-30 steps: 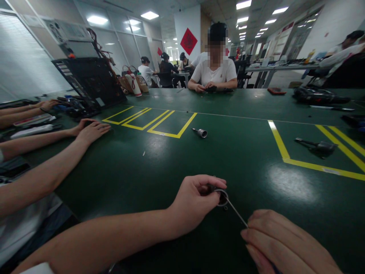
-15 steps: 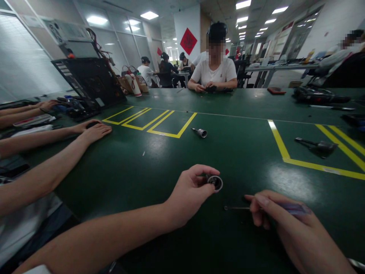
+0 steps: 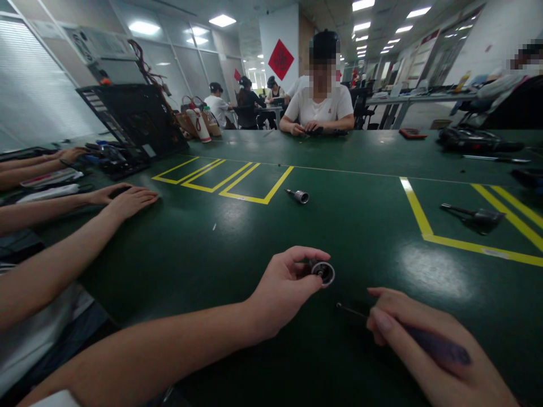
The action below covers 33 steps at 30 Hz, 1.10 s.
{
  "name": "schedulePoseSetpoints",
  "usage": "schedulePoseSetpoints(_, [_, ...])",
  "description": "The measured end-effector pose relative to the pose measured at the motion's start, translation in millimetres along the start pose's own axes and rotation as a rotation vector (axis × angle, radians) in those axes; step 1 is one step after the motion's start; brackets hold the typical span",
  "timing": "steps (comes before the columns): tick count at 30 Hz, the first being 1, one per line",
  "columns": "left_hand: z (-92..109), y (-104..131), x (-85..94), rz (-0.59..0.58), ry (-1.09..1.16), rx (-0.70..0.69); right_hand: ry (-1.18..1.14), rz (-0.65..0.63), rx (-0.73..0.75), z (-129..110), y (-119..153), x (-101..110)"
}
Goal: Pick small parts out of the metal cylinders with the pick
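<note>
In the head view, the left hand (image 3: 278,297) has its grip pinched on a hollow metal cup (image 3: 326,272) over the green desk (image 3: 203,271); the right hand's (image 3: 441,376) grip is closed around a screwdriver (image 3: 436,343), tip apart from the cup.

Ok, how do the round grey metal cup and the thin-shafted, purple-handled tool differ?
Shape: the round grey metal cup has a wide open mouth; the thin-shafted, purple-handled tool is long and slender.
Hold: the cup is pinched in the left hand; the tool lies in the right hand.
Shared: both are hand-held.
</note>
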<state>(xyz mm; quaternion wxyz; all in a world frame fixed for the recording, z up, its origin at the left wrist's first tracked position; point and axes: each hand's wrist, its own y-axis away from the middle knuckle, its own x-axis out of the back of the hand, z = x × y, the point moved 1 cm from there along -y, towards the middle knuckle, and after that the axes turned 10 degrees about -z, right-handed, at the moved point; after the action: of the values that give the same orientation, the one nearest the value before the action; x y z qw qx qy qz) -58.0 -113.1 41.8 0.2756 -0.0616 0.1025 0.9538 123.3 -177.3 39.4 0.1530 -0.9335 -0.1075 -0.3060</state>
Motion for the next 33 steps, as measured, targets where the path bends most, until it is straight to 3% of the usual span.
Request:
schedulePoseSetpoints(3, [0.3, -0.2, -0.3, 0.024, 0.015, -0.010, 0.127, -0.031, 0.211, -9.7, 0.3, -3.3])
schedulePoseSetpoints(13, [-5.9, -0.9, 1.4, -0.016, 0.033, 0.022, 0.179, 0.135, 0.409, -4.5, 10.0, 2.2])
schedulePoseSetpoints(19, [-7.9, -0.6, -2.1, -0.052, 0.046, 0.000, 0.248, 0.119, 0.394, -6.4, 5.6, -0.4])
schedulePoseSetpoints(33, [-6.5, 1.2, -7.2, 0.007, -0.063, -0.095, 0.278, 0.123, 0.437, -11.7, 0.8, -3.6])
